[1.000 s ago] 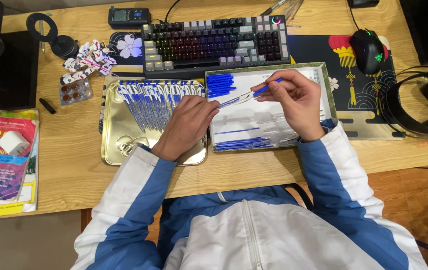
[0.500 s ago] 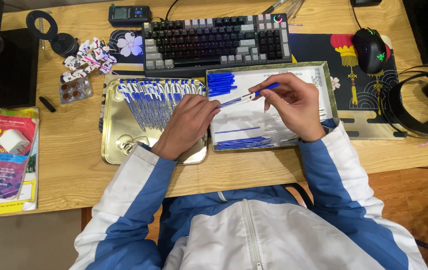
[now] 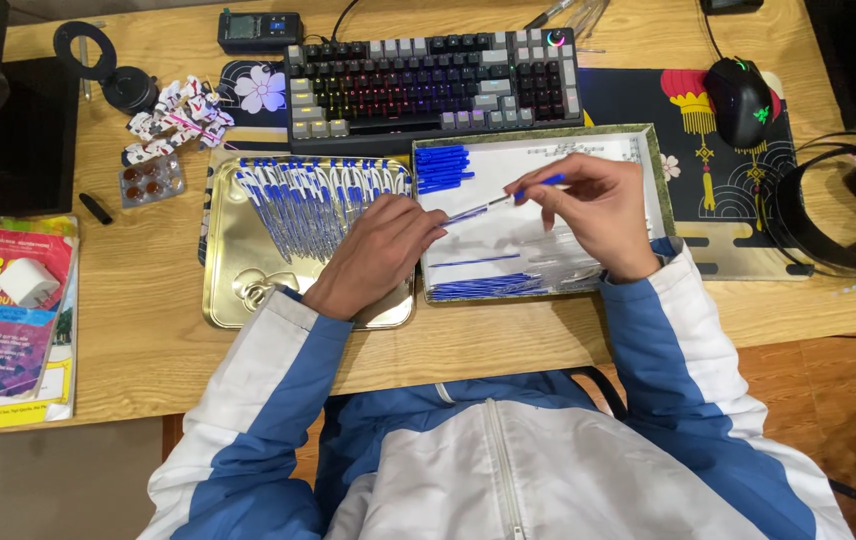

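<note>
Both hands raised over trays; right hand [image 3: 593,210] and left hand [image 3: 378,250] pinching pen [image 3: 503,200]

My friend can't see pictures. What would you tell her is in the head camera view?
A person's two hands, left hand and right hand, hold a blue pen between them over a white-lined tray of pen parts. A gold tray of finished pens lies left, a keyboard beyond.
</note>
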